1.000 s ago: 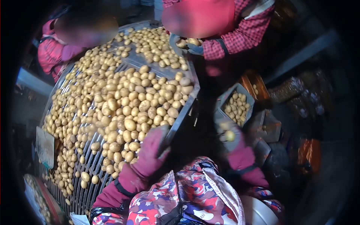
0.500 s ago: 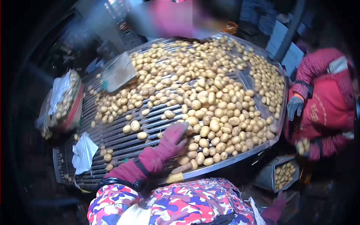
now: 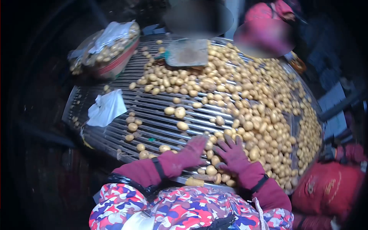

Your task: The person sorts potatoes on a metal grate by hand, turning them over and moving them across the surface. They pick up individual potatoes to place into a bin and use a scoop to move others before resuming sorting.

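Note:
A heap of yellow potatoes (image 3: pixel 264 111) covers the right and far parts of a slatted metal sorting table (image 3: pixel 145 103). My left hand (image 3: pixel 194 151), in a maroon glove, lies at the near edge of the heap with its fingers stretched out. Beside it, my right hand (image 3: pixel 232 155) rests on potatoes with spread fingers. A few potatoes sit between the two hands. Just below them a long brown object (image 3: pixel 205 177) lies along the near rim, close to a yellow wrapped patch (image 3: pixel 194 181).
A flat metal scoop (image 3: pixel 188 52) lies at the far side. On the left stand a full sack of potatoes (image 3: pixel 109 51) and a crumpled white bag (image 3: pixel 106 108). A co-worker in red (image 3: pixel 329 188) is at the right; another person (image 3: pixel 268 11) is across the table.
My right hand has come up from low beside my body onto the potatoes, next to my left. The view has swung to the right, and my left hand now lies flatter.

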